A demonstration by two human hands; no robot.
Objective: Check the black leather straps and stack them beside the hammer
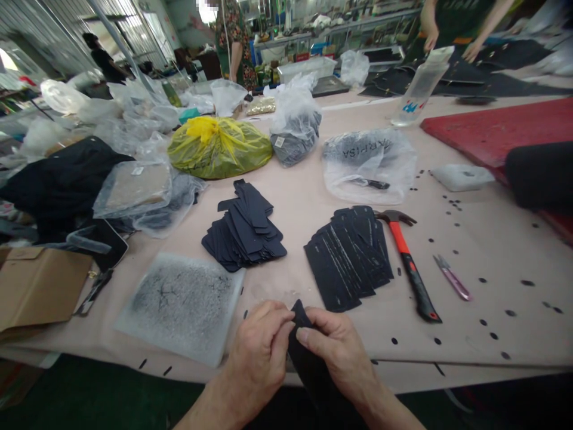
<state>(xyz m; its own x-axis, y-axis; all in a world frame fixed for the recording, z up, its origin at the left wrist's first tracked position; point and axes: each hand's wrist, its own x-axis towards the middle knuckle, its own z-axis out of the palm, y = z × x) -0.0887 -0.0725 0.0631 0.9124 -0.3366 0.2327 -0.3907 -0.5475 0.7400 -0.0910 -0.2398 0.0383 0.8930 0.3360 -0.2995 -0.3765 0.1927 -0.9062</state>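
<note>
Near the front edge of the table, my left hand (pixel 262 343) and my right hand (pixel 338 346) both pinch a black flat piece (pixel 308 364), which looks like leather or fabric. My left fingertips close on its upper left corner. My right thumb presses on its face, with the fingers behind. The lower end hangs toward me and is hard to make out against the dark below. Beyond my hands lies a fanned stack of black pieces with pale lines (pixel 342 257). A second pile of dark pieces (pixel 244 230) is to its left.
A claw hammer (pixel 409 269) and pink thread snips (pixel 452 278) lie to the right. At left are a translucent cutting board (pixel 179 304) and a cardboard box (pixel 42 289). Behind stand a yellow bag (pixel 219 149), plastic bags and a bottle (pixel 423 86). Other people work farther back.
</note>
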